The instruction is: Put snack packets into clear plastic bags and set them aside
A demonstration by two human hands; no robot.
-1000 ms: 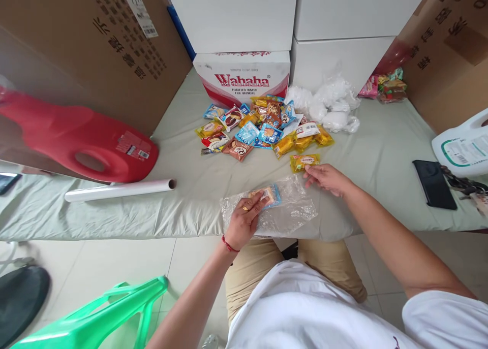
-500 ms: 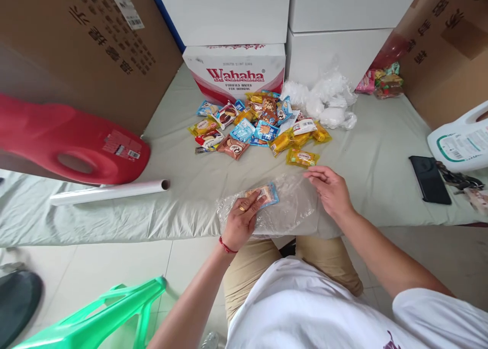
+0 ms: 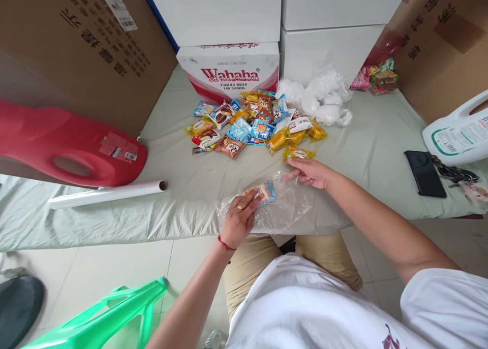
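A snack packet in a blue wrapper (image 3: pixel 269 190) lies on a crumpled sheet of clear plastic film (image 3: pixel 292 207) at the table's front edge. My left hand (image 3: pixel 241 214) holds the packet down on the film, its fingers across the packet's left part. Just right of the packet, my right hand (image 3: pixel 308 175) has its fingertips drawn together at the film's far edge. Beyond that hand is a yellow-wrapped snack (image 3: pixel 298 153), close to its fingers. Other wrapped snacks (image 3: pixel 240 129) are heaped behind.
Bunched clear plastic (image 3: pixel 320 97) sits beside a Wahaba-style water carton (image 3: pixel 232 74) at the back. A film roll (image 3: pixel 109 195) and red jug (image 3: pixel 95 156) are left. Right are a phone (image 3: pixel 425 173), keys (image 3: pixel 453 171) and white jug (image 3: pixel 457 133). A green stool (image 3: pixel 102 318) stands below.
My right hand has moved left, towards the packet, and the film's far edge has shifted left with it. My left hand stays on the packet.
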